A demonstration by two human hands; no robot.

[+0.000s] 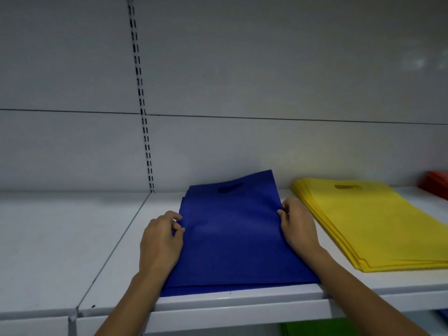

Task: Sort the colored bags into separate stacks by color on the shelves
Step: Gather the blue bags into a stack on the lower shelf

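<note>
White metal shelf (60,251) fills your view from side to side. Straight in front of you on it lies the stack of blue bags (232,238). It is flat, its near edge sits at the shelf's front lip, and the top bag is a little skewed against those under it at the far end. Just to its right, not touching, the yellow stack (378,229) also lies flat. At the far right edge a bit of a red stack (436,184) shows, and something green (315,328) peeks from the shelf below.

Your left hand (161,241) pinches the blue stack's left edge with curled fingers and thumb. Your right hand (299,226) grips the right edge the same way.

By the look of it you are squaring the blue pile, and the yellow one seems settled. Next you need to nudge the edges flush, let go with both hands, and fetch another bag. Where the unsorted ones lie is out of view.
</note>
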